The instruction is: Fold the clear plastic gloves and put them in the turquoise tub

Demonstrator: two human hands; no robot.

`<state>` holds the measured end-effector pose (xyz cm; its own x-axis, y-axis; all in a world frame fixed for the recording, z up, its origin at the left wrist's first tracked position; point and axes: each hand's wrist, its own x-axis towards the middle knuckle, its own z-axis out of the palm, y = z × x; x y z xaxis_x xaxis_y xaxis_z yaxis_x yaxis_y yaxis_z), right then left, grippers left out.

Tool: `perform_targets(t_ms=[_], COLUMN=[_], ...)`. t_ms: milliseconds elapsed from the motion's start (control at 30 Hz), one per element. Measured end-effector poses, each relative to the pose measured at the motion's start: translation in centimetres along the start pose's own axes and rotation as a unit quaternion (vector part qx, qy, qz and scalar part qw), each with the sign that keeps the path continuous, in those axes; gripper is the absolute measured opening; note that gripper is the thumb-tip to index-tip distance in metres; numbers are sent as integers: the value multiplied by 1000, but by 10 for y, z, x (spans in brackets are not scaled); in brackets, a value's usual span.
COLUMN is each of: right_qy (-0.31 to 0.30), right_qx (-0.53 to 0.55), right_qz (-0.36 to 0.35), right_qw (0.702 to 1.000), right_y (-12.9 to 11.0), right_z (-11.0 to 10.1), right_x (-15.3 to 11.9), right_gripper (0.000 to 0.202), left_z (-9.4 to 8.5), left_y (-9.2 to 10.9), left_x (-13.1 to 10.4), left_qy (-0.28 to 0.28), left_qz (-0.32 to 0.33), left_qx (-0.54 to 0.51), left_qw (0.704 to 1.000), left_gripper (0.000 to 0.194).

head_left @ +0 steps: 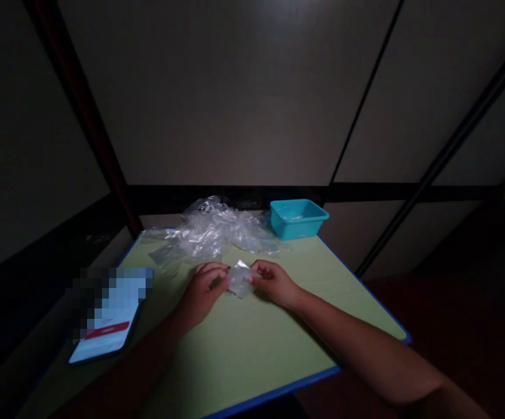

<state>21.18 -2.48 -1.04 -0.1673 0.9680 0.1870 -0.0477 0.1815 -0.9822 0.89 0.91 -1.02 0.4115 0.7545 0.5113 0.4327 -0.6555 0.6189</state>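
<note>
Between my two hands is a small clear plastic bag (240, 281), held just over the table. My left hand (206, 291) pinches its left side between thumb and fingers. On the opposite side, my right hand (274, 282) grips the bag with thumb and curled fingers. Whether anything lies inside the bag I cannot tell. Behind my hands a loose heap of clear plastic bags (211, 230) spreads over the back of the table.
A turquoise plastic basket (299, 230) stands at the back right corner, with something clear inside. On the left lies a phone or tablet (103, 343) with its screen lit. The green table (235, 361) has a blue edge and meets dark cabinet panels (235, 105).
</note>
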Motion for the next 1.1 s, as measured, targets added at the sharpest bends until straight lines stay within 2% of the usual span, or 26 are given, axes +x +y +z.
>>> perform_targets(t_ms=[267,500,633,767,900,1000,1100], right_qy=[58,36,62,104,88,126,212], right_qx=[37,86,78,9,-132,-271,-344], right_qz=[-22,26,31,-8,-47,-92,-49], right_qw=[997,995,995,995,986,950,913], right_y=[1,13,10,-12,-56,-89,-110], right_z=[-5,-10,-15,-25,-47,-79,-123], right_x=[6,6,8,9,12,29,62], right_gripper=[41,44,45,46,37,31,30], left_z=[9,8,10,8,3,3,6], left_y=[-13,-10,-11,-17,-20,-19,-19], left_x=[-2,-4,-5,-4,-2,-2,-3], left_qy=[14,22,20,18,27,18,10], left_qz=[16,11,9,18,39,65,77], left_qx=[9,-15,-23,-9,-3,-4,-4], left_qw=[1000,1000,1000,1000,999,998,997], left_gripper=[21,27,26,24,20,12,6])
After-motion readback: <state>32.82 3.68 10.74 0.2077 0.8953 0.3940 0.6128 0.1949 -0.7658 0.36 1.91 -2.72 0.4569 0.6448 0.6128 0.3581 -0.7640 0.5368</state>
